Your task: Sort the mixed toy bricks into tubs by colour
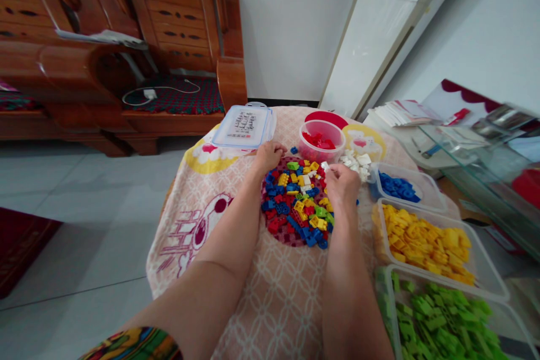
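Note:
A mixed pile of toy building bricks in red, blue, yellow, green and white lies on the patterned tablecloth between my arms. My right hand is at the pile's right edge, pinching a white brick between thumb and fingertips. Behind the pile's left side rests my left hand, its fingers loosely bent and no brick visible in them. Just past its fingertips sits a lone blue brick. Loose white bricks form a small heap beyond my right hand.
A round tub holds red bricks. Along the right stand boxes of blue bricks, yellow bricks and green bricks. A clear lid lies at the back left. A glass shelf adjoins the table's right side.

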{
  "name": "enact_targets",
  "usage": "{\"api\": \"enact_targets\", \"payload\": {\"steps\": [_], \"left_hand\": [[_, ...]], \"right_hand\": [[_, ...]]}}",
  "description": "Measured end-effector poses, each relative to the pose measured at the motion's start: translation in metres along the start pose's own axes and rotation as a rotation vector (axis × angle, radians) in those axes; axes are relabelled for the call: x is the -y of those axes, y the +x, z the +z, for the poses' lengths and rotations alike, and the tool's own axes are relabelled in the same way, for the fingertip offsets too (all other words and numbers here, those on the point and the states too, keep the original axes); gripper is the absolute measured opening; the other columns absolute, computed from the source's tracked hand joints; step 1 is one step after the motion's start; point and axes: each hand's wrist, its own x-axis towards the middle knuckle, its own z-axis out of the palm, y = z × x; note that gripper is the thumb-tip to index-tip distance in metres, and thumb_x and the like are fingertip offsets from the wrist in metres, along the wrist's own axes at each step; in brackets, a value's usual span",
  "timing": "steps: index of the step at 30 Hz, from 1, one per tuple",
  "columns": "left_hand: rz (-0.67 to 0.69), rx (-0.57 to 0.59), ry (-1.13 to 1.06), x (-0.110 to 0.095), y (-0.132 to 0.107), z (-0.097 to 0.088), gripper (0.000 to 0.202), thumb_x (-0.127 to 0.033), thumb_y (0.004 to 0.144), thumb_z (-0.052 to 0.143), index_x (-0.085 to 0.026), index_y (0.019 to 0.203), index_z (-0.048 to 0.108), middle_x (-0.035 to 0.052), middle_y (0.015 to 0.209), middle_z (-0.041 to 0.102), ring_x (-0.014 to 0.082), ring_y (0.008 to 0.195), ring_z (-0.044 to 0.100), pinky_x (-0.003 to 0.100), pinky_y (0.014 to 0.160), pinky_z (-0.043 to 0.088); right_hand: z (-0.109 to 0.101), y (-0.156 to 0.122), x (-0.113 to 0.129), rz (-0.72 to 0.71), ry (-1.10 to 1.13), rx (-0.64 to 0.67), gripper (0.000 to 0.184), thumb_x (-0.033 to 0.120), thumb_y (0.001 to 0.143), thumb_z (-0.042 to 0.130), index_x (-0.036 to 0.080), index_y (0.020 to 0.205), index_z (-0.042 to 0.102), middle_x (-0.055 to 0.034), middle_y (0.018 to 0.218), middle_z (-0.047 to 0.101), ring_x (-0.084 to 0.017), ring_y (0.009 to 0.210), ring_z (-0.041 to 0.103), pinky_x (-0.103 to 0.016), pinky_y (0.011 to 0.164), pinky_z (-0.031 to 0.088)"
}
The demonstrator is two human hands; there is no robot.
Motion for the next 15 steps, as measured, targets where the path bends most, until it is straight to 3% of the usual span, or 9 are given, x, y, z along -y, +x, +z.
{"api": "enact_targets", "payload": {"steps": [4, 8, 12, 15], "left_hand": [[0.005, 0.001, -0.021, 0.001, 0.001, -0.002, 0.037, -0.013, 0.087, 0.051, -0.017, 0.105, 0.083, 0.0043, 0.086, 0.080, 0.0175, 0.081, 0.073, 0.027, 0.085, 0.058], [0.048, -0.011, -0.001, -0.003, -0.001, -0.003, 0.029, -0.016, 0.083, 0.060, -0.016, 0.101, 0.083, 0.0044, 0.086, 0.080, 0.0191, 0.083, 0.073, 0.029, 0.087, 0.057], [0.159, 0.063, -0.062, -0.009, -0.001, 0.000, 0.026, -0.023, 0.082, 0.067, -0.016, 0.101, 0.082, 0.0035, 0.088, 0.081, 0.0180, 0.081, 0.072, 0.028, 0.082, 0.057], [0.262, 0.170, -0.105, -0.015, -0.002, 0.004, 0.025, -0.027, 0.079, 0.071, -0.016, 0.099, 0.082, 0.0030, 0.089, 0.080, 0.0170, 0.081, 0.071, 0.026, 0.078, 0.056]], "right_hand": [[-0.001, 0.010, -0.018, 0.087, 0.347, -0.203, 0.042, 0.037, 0.087, 0.054, 0.012, 0.111, 0.078, -0.0092, 0.080, 0.077, -0.022, 0.069, 0.072, -0.032, 0.067, 0.058], [-0.006, 0.015, -0.030, 0.218, 0.526, -0.349, 0.052, 0.034, 0.081, 0.053, 0.007, 0.120, 0.073, -0.0113, 0.080, 0.076, -0.025, 0.067, 0.073, -0.033, 0.057, 0.058], [-0.013, 0.013, -0.031, 0.254, 0.578, -0.416, 0.058, 0.030, 0.078, 0.051, 0.006, 0.127, 0.070, -0.0125, 0.082, 0.076, -0.026, 0.069, 0.074, -0.034, 0.057, 0.059], [-0.014, 0.011, -0.026, 0.195, 0.543, -0.386, 0.051, 0.034, 0.080, 0.053, 0.009, 0.117, 0.075, -0.0102, 0.077, 0.075, -0.024, 0.063, 0.072, -0.033, 0.056, 0.057]]}}
